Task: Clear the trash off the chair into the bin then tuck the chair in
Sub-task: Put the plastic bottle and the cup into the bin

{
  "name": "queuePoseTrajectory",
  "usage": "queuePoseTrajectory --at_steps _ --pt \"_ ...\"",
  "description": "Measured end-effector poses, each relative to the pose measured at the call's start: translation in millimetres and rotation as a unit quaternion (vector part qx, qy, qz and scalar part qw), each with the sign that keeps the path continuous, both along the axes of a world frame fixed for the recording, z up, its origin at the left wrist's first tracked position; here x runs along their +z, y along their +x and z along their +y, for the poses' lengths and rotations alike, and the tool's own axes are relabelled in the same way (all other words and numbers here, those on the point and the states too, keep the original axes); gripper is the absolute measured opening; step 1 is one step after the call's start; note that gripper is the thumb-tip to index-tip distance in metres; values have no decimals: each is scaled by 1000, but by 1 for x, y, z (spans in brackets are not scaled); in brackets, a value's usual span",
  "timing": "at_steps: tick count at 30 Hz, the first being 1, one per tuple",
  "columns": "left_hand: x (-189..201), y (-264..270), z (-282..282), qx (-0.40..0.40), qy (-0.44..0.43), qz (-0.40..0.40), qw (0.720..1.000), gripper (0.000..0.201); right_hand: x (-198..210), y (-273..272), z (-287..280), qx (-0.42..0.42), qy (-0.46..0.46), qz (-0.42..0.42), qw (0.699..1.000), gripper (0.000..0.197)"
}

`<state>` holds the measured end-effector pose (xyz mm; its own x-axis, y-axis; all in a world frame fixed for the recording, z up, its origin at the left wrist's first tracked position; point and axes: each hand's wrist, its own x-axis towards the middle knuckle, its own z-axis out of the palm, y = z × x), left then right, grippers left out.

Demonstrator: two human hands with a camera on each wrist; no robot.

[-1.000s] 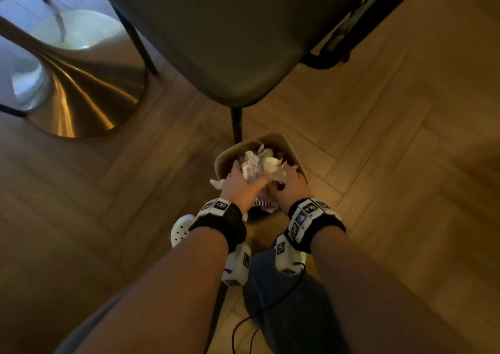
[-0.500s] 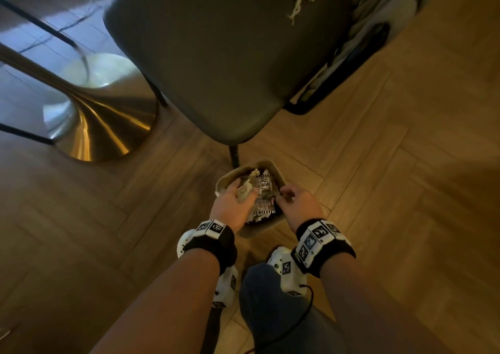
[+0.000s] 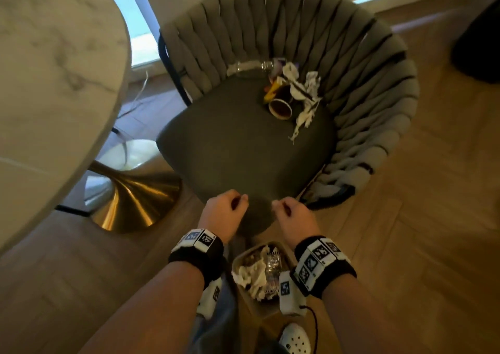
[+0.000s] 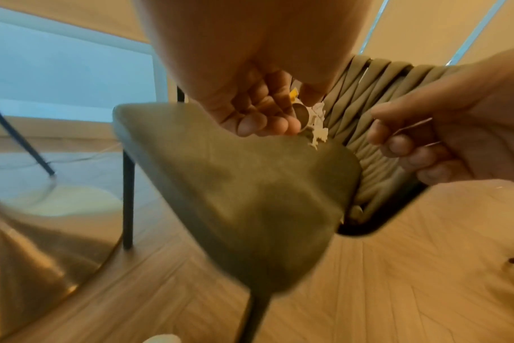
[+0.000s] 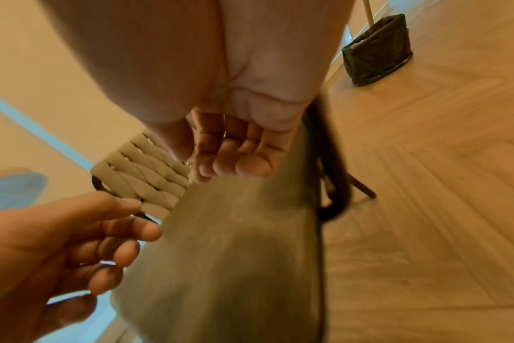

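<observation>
At far left, a round pale marble counter (image 3: pixel 46 83) on a flared brass pedestal base (image 3: pixel 132 202), standing on light herringbone wood floor (image 3: pixel 405 232).

Just right of it, a grey-green chair with cushioned seat and woven strap back (image 3: pixel 238 148), turned out from the counter, black metal legs under it.

At the back of the seat, against the woven straps, the remaining trash, bunched together: a clear crushed plastic bottle (image 3: pixel 251 67) lying on its side, a yellow and orange wrapper (image 3: pixel 271 92), a brown paper cup (image 3: pixel 280 108) tipped over with its mouth facing forward, and shredded white tissue (image 3: pixel 305 102) trailing toward the seat's middle.

In front of the seat's near edge, left hand (image 3: pixel 222 214) raised in the air, fingers (image 4: pixel 261 120) loosely curled inward, holding nothing. Beside it, a little apart, right hand (image 3: pixel 293 218) at the same height, fingers (image 5: pixel 238 162) likewise loosely bent and empty. Black wristbands with white square markers on both wrists.

Below and between the forearms, a small beige bin (image 3: pixel 244 294) on the floor, already holding crumpled white paper (image 3: pixel 251 274) and a shiny foil wrapper (image 3: pixel 273 267), piled up to its rim.

Near the bottom edge, a white perforated clog (image 3: pixel 295 340).

Far right, by the wall, a dark bag-lined container (image 3: pixel 476 45), well apart from the chair.
</observation>
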<state>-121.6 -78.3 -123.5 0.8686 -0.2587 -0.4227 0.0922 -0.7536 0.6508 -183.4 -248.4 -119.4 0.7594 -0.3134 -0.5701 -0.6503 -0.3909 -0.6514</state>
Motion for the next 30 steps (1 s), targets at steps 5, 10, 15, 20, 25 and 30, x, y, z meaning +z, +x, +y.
queuePoseTrajectory --at_steps 5,10,15,20,25,30 --pt "6 115 -15 -47 -22 -9 999 18 -4 119 -30 -96 -27 -22 995 26" --pt "-5 221 -31 -83 -33 21 996 18 -28 225 -75 -257 -43 70 963 86" --pt "-25 308 -47 -128 -7 -33 991 22 -57 293 -89 -253 -99 122 955 111" --pt "-46 384 -78 -130 30 -149 980 43 -78 307 -97 -242 -159 117 950 50" --pt "-58 443 -123 -236 123 -188 945 72 -79 281 -88 -227 -169 96 954 47" --pt "-74 451 -136 -299 224 -96 923 95 -73 255 -70 -250 -99 91 959 39"
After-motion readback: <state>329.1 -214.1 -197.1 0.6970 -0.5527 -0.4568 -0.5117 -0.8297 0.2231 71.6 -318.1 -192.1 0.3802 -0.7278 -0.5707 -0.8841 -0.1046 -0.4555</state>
